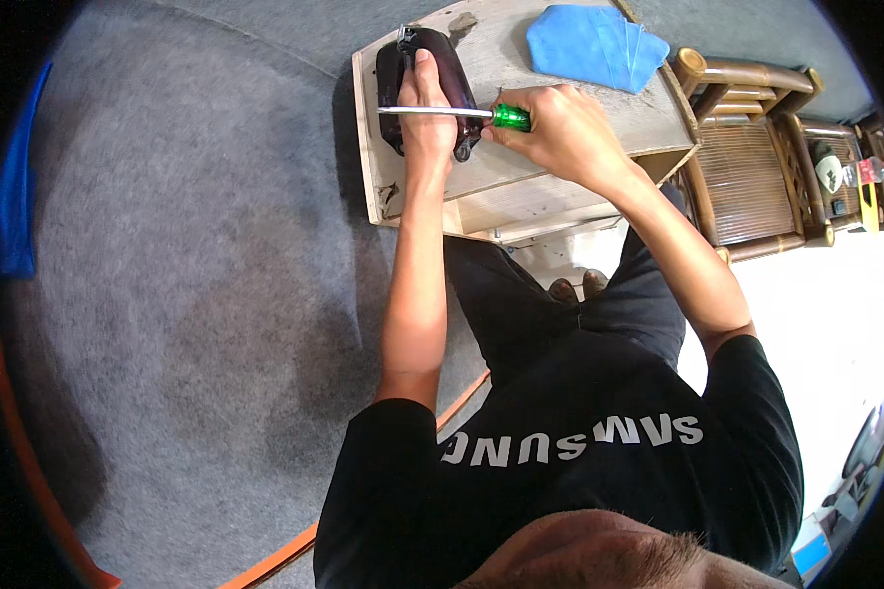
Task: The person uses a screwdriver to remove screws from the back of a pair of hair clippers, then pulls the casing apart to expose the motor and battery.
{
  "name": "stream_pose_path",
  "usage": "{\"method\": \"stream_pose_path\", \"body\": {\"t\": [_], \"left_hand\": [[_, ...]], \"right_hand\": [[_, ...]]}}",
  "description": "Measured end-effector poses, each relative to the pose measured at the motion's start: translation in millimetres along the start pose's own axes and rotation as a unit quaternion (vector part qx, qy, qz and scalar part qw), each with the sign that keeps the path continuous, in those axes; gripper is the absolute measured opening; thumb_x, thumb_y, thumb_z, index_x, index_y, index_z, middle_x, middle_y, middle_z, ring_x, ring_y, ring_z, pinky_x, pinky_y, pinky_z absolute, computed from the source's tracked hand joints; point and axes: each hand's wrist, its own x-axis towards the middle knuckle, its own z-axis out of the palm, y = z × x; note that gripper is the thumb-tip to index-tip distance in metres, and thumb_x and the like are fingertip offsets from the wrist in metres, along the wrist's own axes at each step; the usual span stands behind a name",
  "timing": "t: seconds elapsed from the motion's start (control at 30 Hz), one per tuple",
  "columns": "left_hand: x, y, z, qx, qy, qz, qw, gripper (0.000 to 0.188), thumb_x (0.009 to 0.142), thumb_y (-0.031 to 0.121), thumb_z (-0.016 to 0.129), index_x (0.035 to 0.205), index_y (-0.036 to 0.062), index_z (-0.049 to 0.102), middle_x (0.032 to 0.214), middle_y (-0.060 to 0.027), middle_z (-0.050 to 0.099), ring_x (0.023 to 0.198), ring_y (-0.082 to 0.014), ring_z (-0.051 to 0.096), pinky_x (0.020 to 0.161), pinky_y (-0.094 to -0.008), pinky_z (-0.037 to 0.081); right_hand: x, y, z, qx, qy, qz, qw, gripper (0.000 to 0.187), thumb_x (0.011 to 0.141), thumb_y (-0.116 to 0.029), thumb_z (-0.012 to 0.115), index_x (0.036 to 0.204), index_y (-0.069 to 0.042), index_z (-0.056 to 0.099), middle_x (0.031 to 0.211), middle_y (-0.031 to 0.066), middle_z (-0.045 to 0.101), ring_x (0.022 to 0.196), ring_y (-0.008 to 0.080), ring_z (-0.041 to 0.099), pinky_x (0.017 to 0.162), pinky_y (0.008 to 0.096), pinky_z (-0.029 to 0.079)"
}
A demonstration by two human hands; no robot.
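- Basically, far left rim: blue fabric strip [20, 187] hanging, orange edging band [10, 422] curving down below it.
- Next, a big mottled grey surface [206, 245], carpet-like, running up to the wooden box.
- Wooden box [506, 54]: pale top, dark worn marks near its corners, open compartment on the side facing the person.
- Dark glossy case [452, 74] lies on the left part of the box top. Elongated, two rounded lobes, metal fitting at the far end. Exact kind: can't tell.
- Left hand [427, 126] is on the case, between the lobes, thumb extended toward the far end. Other fingers mostly hidden, so can't tell if they're clamped or just resting.
- Screwdriver [512, 117], clear green handle, lies level across the view: shaft passes over the left hand, tip out by the case's left edge. Shaft touching skin or clear of it: can't tell.
- Right hand [565, 128] pinches the green handle between thumb and curled fingers, just right of the case.
- Below the hands: black T-shirt [580, 383] with white chest lettering, dark trousers [516, 309], brown shoes [580, 288].
- Folded blue cloth [594, 47] sits on the box top, beyond the right hand, apart from the case.
- Right of the box: bamboo chair [742, 182], slatted seat. Past it, a bamboo bench [810, 196] carrying small items, including a yellow piece [868, 201].
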Motion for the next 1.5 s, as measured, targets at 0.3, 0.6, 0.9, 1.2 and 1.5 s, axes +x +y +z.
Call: {"method": "stream_pose_path", "body": {"t": [0.3,0.6,0.9,1.2,1.5], "left_hand": [[-5,12,-2,-0.059,-0.055,-0.056,0.995,0.061,0.109,0.058,0.047,0.111,-0.0018,0.060,0.082,-0.0107,0.062,0.059,-0.0223,0.065,0.051,-0.0354,0.056],[-11,28,-2,-0.078,-0.070,-0.089,0.990,0.058,0.110,0.056,0.043,0.103,0.0006,0.060,0.072,-0.0100,0.062,0.048,-0.0244,0.066,0.040,-0.0351,0.055],[-10,23,-8,-0.104,-0.091,-0.090,0.986,0.061,0.109,0.060,0.045,0.101,0.0015,0.062,0.076,-0.0095,0.066,0.049,-0.0199,0.067,0.041,-0.0328,0.056],[-6,16,-8,-0.098,-0.069,-0.052,0.991,0.060,0.109,0.059,0.047,0.109,0.0004,0.062,0.077,-0.0098,0.066,0.051,-0.0214,0.068,0.040,-0.0330,0.057],[-13,21,-4,-0.038,-0.066,-0.029,0.997,0.061,0.108,0.059,0.048,0.124,0.0011,0.058,0.082,-0.0094,0.061,0.052,-0.0224,0.069,0.041,-0.0328,0.057]], "right_hand": [[5,25,-6,-0.152,0.055,-0.022,0.987,0.023,0.085,-0.032,0.078,0.099,-0.013,0.078,0.079,0.0153,0.075,0.079,0.0350,0.076,0.072,0.0490,0.060],[4,29,-24,0.067,0.102,0.064,0.990,0.040,0.095,-0.036,0.073,0.120,-0.007,0.063,0.078,0.0160,0.072,0.078,0.0387,0.074,0.071,0.0459,0.056],[-27,50,-56,0.265,-0.071,-0.034,0.961,0.025,0.102,-0.015,0.068,0.123,-0.002,0.066,0.095,0.0023,0.073,0.083,0.0063,0.063,0.076,0.0247,0.049],[-26,67,-76,0.298,-0.111,0.013,0.948,0.025,0.095,-0.011,0.070,0.118,-0.001,0.073,0.096,0.0039,0.076,0.087,0.0084,0.067,0.085,0.0263,0.054],[-25,67,-74,0.298,-0.126,0.035,0.946,0.021,0.096,-0.006,0.071,0.115,0.003,0.070,0.098,0.0044,0.073,0.084,0.0081,0.066,0.080,0.0248,0.054]]}}
